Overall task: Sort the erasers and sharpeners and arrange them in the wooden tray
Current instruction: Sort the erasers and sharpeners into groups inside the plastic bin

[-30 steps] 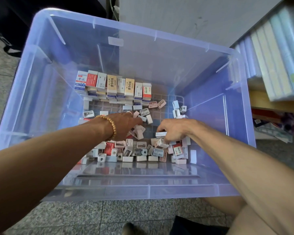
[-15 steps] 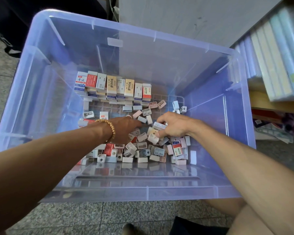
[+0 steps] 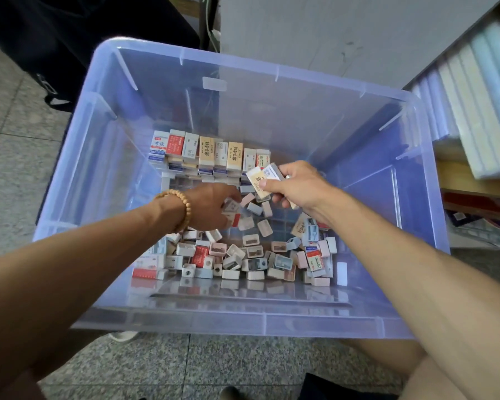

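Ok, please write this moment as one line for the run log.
right hand: holds two erasers above pile | left hand: in loose sharpeners, grip unclear | eraser row: far end of bin

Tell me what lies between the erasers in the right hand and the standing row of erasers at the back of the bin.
Nothing visible. The right hand holds two erasers raised just in front of the row's right end, with only open air between. The left hand works lower, in the loose pile.

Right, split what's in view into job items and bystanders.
Job:
- row of erasers
- loose sharpeners
- erasers held in right hand
- left hand in the pile
- plastic bin

Bystanders:
- bead bracelet
- shelf folders
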The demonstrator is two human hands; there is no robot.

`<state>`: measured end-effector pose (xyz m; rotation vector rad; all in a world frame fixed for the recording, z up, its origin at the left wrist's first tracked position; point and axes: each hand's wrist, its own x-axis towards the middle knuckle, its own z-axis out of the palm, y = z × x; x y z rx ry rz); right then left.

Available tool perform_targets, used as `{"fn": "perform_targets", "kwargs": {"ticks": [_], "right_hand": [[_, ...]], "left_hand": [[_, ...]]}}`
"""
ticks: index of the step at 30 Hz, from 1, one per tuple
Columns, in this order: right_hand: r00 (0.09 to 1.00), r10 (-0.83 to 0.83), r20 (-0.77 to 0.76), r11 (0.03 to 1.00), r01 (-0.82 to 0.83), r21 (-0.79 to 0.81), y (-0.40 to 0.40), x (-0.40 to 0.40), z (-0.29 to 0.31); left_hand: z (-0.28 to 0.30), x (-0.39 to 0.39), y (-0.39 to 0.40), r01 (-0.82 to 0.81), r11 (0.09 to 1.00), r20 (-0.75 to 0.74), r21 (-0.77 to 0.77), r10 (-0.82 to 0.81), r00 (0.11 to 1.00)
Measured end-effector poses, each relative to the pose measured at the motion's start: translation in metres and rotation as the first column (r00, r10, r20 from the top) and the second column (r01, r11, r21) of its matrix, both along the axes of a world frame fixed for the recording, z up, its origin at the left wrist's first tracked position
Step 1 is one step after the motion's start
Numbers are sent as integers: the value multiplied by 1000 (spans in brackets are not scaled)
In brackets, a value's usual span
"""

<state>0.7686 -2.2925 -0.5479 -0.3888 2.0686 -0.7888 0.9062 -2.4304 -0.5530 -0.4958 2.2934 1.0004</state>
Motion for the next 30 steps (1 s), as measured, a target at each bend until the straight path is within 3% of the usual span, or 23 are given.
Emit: {"fn": "perform_targets", "kwargs": {"ticks": [8, 13, 24, 28, 30], "right_hand": [[971, -151, -185, 989, 147, -34, -74, 17, -13], [956, -188, -225, 982, 184, -41, -90, 22, -15], [944, -31, -327, 999, 32, -1, -84, 30, -4], [951, -229, -206, 971, 210, -110, -75, 29, 2], [938, -322, -129, 946, 312, -90, -67, 27, 6]], "left_hand": [[30, 33, -10, -390, 918, 19, 69, 390, 921], [37, 36, -17, -611, 775, -33, 159, 623, 782], [42, 29, -15, -740, 626, -50, 248, 771, 635], [45, 28, -16, -756, 601, -51, 258, 790, 611], [45, 27, -16, -763, 590, -51, 265, 799, 600]]}}
